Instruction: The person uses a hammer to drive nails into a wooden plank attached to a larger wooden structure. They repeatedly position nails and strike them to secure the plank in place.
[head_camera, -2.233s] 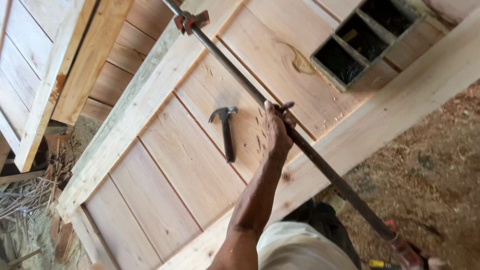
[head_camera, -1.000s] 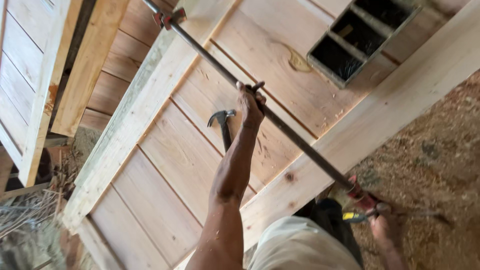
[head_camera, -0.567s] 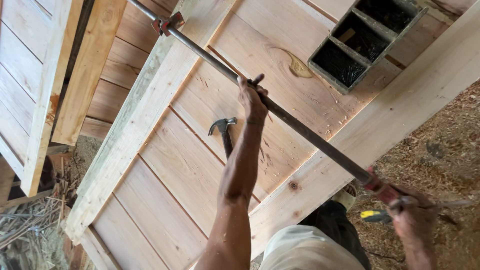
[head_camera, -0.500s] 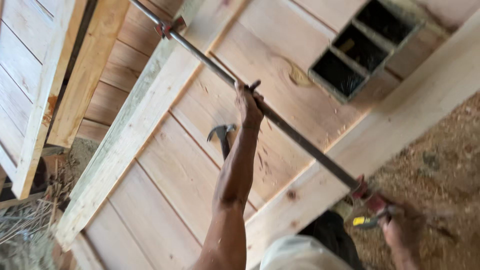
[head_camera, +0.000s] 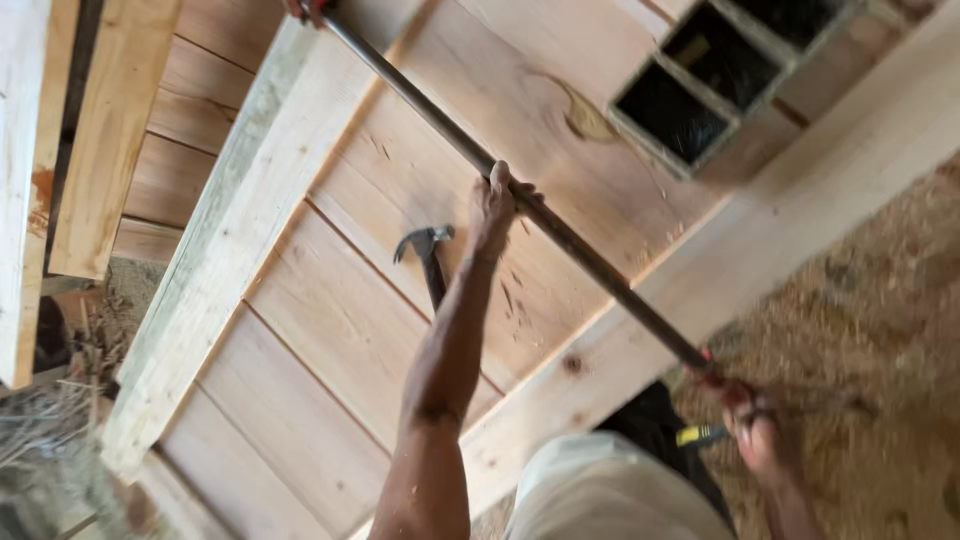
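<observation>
Steel, dark and round, the long bar clamp (head_camera: 560, 235) ran diagonally across the pale wooden plank panel (head_camera: 330, 330), from the far left edge down toward the near right; the left hand (head_camera: 493, 207) was wrapped around the bar near its middle, fingers curled over the top, arm reaching up from the near edge; the bar passed through that grip and continued on both sides of it. At the near right end, the right hand (head_camera: 757, 437) was closed about the clamp's reddish end fitting (head_camera: 722, 383), though motion blur hid the fingers' exact hold; a small yellow-and-black object (head_camera: 700, 434) showed just left of that hand, too blurred to identify. A claw hammer with a dark metal head (head_camera: 425, 245) lay flat on the planks just left of the left wrist, apart from the hand and under the forearm's line; its handle ran toward the near side. A thick pale timber rail (head_camera: 720, 260) crossed under the bar at the right; beyond it lay sawdust-covered ground (head_camera: 880, 330); a slatted rectangular opening (head_camera: 720, 80) sat at the far right of the panel.
</observation>
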